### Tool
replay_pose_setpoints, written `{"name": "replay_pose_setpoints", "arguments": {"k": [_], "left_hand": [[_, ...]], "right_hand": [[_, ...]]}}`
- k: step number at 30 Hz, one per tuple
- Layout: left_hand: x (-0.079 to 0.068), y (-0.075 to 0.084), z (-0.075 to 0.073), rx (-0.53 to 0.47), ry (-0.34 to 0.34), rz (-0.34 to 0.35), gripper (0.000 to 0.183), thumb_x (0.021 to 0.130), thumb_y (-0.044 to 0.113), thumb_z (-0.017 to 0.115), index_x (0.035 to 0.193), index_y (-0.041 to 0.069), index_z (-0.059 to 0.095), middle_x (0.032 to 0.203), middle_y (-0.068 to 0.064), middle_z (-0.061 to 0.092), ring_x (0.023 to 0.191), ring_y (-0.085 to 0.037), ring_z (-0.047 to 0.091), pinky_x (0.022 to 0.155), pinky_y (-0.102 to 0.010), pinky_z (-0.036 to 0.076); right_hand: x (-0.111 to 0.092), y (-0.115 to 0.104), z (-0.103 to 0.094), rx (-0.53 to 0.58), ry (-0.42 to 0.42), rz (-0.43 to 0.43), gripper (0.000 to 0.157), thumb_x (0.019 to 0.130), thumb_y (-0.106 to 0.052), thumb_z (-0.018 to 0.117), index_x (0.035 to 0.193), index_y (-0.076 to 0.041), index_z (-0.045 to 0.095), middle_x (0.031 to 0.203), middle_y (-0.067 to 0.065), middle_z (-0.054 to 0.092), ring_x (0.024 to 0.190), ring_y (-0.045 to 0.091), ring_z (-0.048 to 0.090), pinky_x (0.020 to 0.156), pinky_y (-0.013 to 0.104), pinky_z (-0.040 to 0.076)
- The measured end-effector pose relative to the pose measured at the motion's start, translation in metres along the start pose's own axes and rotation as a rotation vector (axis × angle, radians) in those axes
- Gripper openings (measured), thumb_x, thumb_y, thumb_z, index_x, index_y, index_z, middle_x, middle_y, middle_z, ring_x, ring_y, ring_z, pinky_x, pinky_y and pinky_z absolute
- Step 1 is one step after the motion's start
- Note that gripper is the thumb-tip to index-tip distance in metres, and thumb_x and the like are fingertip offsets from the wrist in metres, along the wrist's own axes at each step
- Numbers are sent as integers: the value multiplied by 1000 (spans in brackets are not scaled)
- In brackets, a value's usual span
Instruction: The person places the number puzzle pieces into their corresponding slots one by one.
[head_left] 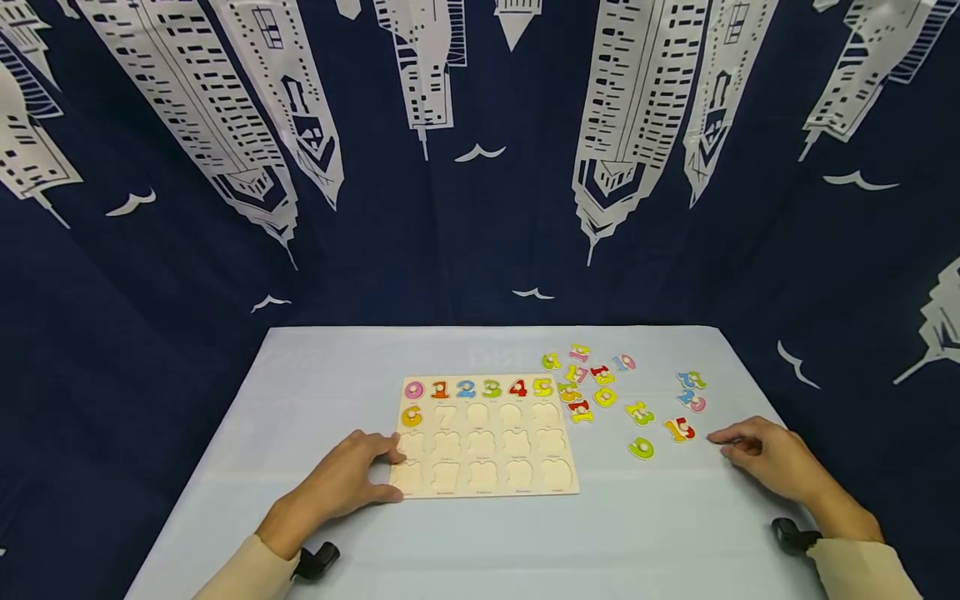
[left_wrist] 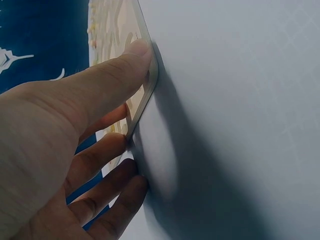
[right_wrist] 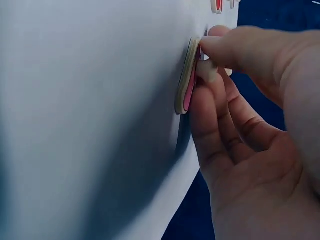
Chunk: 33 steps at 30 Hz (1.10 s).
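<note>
The white table (head_left: pixel 637 517) bears the wooden board (head_left: pixel 498 442), probably stiff and apt to slide; my left hand (head_left: pixel 345 477) touches its left edge, fingers relaxed. Well right of the board, my right hand (head_left: pixel 772 460) pinches a pink piece (right_wrist: pixel 189 94) by its knob (right_wrist: pixel 206 71), likely the surest hold on something so light.

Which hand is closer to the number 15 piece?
The right hand, just right of the 15 piece; the left hand is farther off, at the left edge of the wooden board.
</note>
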<state>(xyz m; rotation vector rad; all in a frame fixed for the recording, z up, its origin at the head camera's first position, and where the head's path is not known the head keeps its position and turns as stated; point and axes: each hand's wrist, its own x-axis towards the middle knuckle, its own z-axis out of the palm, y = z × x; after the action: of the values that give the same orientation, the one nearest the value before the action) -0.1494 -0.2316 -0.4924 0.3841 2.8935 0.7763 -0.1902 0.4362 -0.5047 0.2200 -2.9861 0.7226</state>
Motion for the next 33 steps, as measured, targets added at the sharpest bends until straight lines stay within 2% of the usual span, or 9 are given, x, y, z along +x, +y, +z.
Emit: {"name": "replay_pose_setpoints", "arguments": {"k": [3, 7, 10, 14, 19, 22, 24, 27, 33], "left_hand": [[-1, -1, 0, -7, -2, -4, 50, 79, 33, 110, 124, 24, 88, 156, -4, 78, 128, -20, 69, 120, -55, 58], [-1, -1, 0, -3, -2, 5, 50, 79, 33, 110, 123, 25, 88, 157, -4, 78, 128, -21, 69, 120, -55, 58], [-1, -2, 0, 5, -1, 5, 50, 79, 33, 111, 122, 25, 88, 157, -3, 78, 129, -20, 69, 120, -55, 58], [-1, -3, 0, 2, 0, -3, 51, 78, 33, 111, 123, 25, 89, 155, -2, 79, 126, -18, 68, 119, -54, 58], [0, -3, 0, 1, -5, 6, 51, 79, 35, 111, 124, 25, 89, 156, -2, 79, 125, -17, 67, 118, -53, 58], [1, -3, 0, 12, -4, 14, 51, 79, 35, 111, 123, 25, 89, 154, -2, 79, 124, -17, 67, 117, -53, 59], [1, -4, 0, 16, -6, 16, 51, 79, 34, 111, 123, 25, 89, 154, -3, 80, 123, -17, 68, 117, -52, 59], [1, -3, -1, 18, -7, 17, 51, 79, 35, 111, 123, 25, 89, 154, -3, 80, 124, -18, 68, 117, -52, 59], [1, -3, -1, 7, -9, 20, 50, 78, 34, 111, 122, 24, 89, 156, -5, 79, 127, -21, 69, 118, -54, 59]], "right_hand": [[0, -1, -2, 10, -23, 24, 17, 102, -10, 89, 119, -9, 90, 113, 10, 82, 83, -7, 58, 72, 18, 55], [-4, 1, -6, 36, -51, 42, 20, 102, -18, 92, 118, -8, 89, 112, 9, 85, 87, -12, 63, 75, 15, 57], [-6, 2, -7, 32, -42, 16, 14, 99, -10, 93, 112, -9, 90, 113, 10, 86, 89, -14, 64, 76, 12, 58], [-5, 1, -5, -10, -13, -28, 15, 94, 0, 93, 105, -10, 90, 106, 7, 84, 86, -12, 59, 74, 12, 56], [-1, -8, 2, -23, 62, -68, 14, 94, -2, 95, 103, -10, 87, 100, 1, 79, 83, -10, 56, 73, 13, 53], [2, -22, 10, 13, 84, -90, 14, 96, -7, 95, 105, -12, 86, 104, 1, 82, 88, -13, 60, 76, 10, 56], [6, -36, 14, 59, 71, -102, 14, 98, -10, 94, 107, -12, 84, 106, 2, 84, 91, -13, 64, 79, 10, 59], [15, -64, 22, 140, 33, -118, 13, 101, -14, 93, 109, -12, 82, 106, 1, 84, 89, -7, 71, 79, 15, 63], [38, -123, 45, 311, -32, -185, 13, 105, -16, 90, 112, -13, 80, 101, -2, 84, 85, 5, 74, 77, 21, 64]]}}
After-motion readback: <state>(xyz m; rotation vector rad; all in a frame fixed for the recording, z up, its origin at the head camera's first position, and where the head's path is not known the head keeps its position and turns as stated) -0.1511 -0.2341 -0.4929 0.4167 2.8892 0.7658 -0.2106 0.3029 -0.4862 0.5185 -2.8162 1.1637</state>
